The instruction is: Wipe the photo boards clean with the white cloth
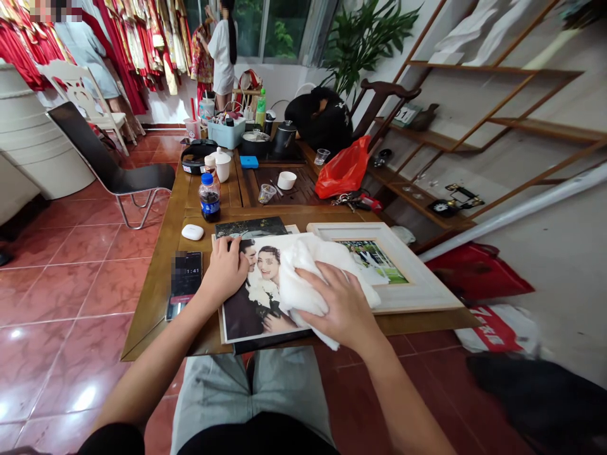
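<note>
A large wedding photo print lies on the near part of the wooden table, on top of other flat pieces. My left hand rests on its upper left edge, fingers apart and pressing down on the surface. Bunched in my right hand is a white cloth, which touches the right part of the print and hides it there. To the right, a white picture frame holds an outdoor photo, partly covered by the cloth. Dark album-like boards show behind the print.
A phone, a white earbud case and a cola bottle stand left on the table. Farther back are cups, a kettle and a red plastic bag. A person leans on the far side.
</note>
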A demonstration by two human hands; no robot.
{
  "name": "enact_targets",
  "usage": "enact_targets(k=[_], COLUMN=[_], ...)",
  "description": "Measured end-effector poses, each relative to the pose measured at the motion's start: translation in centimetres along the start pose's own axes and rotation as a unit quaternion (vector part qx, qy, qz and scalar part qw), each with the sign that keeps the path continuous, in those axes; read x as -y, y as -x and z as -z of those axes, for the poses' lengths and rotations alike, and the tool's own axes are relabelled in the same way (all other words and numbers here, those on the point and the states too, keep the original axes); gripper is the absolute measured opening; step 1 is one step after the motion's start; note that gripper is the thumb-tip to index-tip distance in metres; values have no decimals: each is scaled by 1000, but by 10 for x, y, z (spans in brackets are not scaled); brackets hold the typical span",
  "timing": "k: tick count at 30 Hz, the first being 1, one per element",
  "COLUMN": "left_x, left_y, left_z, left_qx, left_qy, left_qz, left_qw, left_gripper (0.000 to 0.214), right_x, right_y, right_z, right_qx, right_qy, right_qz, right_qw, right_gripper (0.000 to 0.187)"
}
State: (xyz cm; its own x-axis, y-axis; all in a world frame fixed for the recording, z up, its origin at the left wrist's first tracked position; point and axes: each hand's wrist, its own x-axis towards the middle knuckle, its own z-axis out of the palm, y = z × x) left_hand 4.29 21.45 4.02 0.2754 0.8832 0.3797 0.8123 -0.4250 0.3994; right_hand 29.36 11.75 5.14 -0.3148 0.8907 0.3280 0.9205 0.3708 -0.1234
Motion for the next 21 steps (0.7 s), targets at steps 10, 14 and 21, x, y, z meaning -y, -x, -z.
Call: enact_targets(k=[10,14,21], left_x=[-1,-2,2], left_y=[0,-1,-1], left_z=[0,2,-1], left_qx=[-1,2,2], left_qy=[2,3,11], left_qz=[2,5,2], left_qw=[1000,1000,1000], left_gripper=[43,42,41], right_x=[10,23,33], right_y=[-19,-38,-56], right_z=[0,-2,-6], right_qx=[15,45,59], right_qy=[-3,-24,-52], right_qz=[-5,29,63], right_qw=[1000,998,995], right_gripper=[63,69,70])
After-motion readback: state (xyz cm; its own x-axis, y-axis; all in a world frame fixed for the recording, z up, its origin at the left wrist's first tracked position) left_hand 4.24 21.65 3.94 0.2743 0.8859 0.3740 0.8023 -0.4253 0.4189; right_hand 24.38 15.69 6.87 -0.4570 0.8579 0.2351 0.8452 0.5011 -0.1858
